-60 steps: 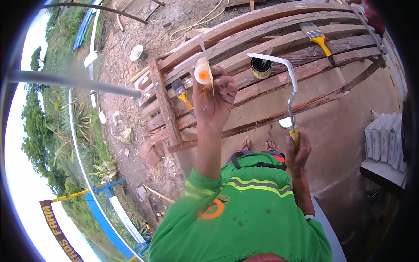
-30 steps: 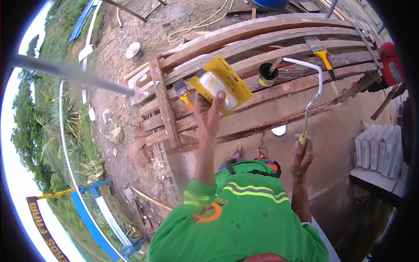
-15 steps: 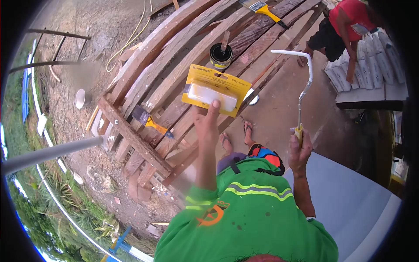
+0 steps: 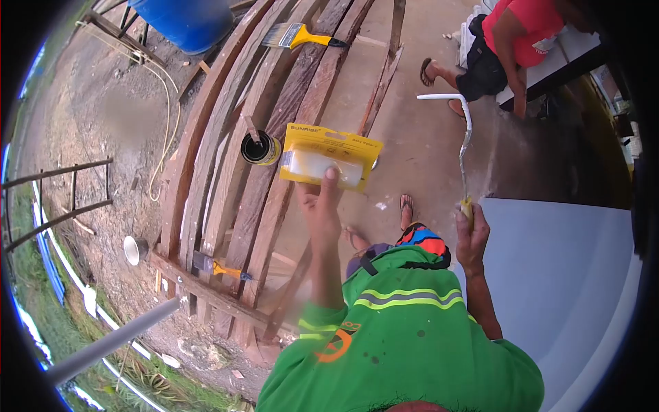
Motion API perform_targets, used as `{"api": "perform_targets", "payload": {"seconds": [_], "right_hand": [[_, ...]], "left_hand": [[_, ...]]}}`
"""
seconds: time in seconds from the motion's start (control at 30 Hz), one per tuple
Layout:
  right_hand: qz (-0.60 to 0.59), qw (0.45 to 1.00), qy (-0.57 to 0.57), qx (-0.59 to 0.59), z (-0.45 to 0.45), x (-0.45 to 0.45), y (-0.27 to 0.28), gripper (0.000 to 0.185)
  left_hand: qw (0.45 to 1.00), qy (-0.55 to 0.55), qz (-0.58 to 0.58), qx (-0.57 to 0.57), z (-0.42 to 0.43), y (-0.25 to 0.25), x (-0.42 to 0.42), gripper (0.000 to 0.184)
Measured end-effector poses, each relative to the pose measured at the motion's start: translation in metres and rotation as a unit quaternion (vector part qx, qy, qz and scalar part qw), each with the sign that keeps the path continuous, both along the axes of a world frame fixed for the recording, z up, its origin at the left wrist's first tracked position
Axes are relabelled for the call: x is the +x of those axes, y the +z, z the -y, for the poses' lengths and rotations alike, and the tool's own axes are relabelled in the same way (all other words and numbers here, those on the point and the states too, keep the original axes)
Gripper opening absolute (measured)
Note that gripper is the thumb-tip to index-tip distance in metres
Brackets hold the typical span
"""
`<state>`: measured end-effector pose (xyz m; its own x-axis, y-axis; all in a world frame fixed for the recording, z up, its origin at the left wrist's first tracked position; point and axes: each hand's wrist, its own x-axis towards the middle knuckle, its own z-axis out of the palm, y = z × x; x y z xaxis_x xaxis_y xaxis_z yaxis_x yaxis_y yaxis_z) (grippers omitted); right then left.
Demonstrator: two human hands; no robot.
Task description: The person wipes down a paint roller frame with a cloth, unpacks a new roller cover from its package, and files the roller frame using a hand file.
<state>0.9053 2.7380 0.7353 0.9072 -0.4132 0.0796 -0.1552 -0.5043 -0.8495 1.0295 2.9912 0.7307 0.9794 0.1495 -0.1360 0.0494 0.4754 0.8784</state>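
My left hand [image 4: 321, 206] holds a yellow card package [image 4: 329, 137] with a white roller sleeve [image 4: 324, 167] under clear plastic, the thumb pressed on its front. In my right hand [image 4: 472, 237] is the yellow handle of a bent roller frame [image 4: 466, 147], whose bare white arm points up and left. Left of the package, an open dark can [image 4: 261, 148] with a stick in it sits on the wooden slats [image 4: 230, 185]. One yellow-handled brush [image 4: 302, 36] lies on the far slats, another [image 4: 223, 267] on the near end.
A person in a red shirt [image 4: 525, 31] is at the upper right, beside a ledge [image 4: 563, 51]. A pale blue-grey surface [image 4: 563, 275] spreads at my right. A blue barrel [image 4: 184, 20] stands beyond the slats; a white bucket [image 4: 135, 250] is on the ground at left.
The view has swung to the right, so the slats, can and brushes appear turned and further left. The package now faces the camera, where it was edge-on at first. Both hands keep their holds.
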Motion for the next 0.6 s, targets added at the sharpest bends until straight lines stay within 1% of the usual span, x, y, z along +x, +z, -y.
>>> {"api": "perform_targets", "payload": {"seconds": [0.13, 0.27, 0.33, 0.43, 0.53, 0.6], "right_hand": [[0.010, 0.999, -0.028, 0.026, 0.045, 0.016, -0.015, 0.021], [0.004, 0.999, -0.039, 0.032, 0.117, 0.043, -0.032, 0.020], [0.012, 0.999, -0.041, 0.017, 0.155, 0.058, -0.030, 0.021], [0.024, 0.998, -0.059, 0.018, 0.213, 0.083, -0.016, 0.020], [0.019, 0.997, -0.078, 0.014, 0.269, 0.112, -0.007, 0.019], [0.019, 0.996, -0.082, 0.004, 0.303, 0.133, -0.010, 0.018]], "left_hand": [[0.999, -0.033, -0.008, -0.010, 0.054, 0.006, 0.035, 0.045], [0.999, -0.049, -0.002, -0.023, 0.126, 0.010, 0.074, 0.045], [0.997, -0.059, -0.007, -0.041, 0.166, 0.018, 0.092, 0.045], [0.994, -0.095, 0.011, -0.048, 0.221, 0.014, 0.126, 0.048], [0.994, -0.106, -0.016, -0.029, 0.272, 0.013, 0.159, 0.047], [0.995, -0.090, -0.026, 0.018, 0.298, 0.013, 0.183, 0.047]]}}
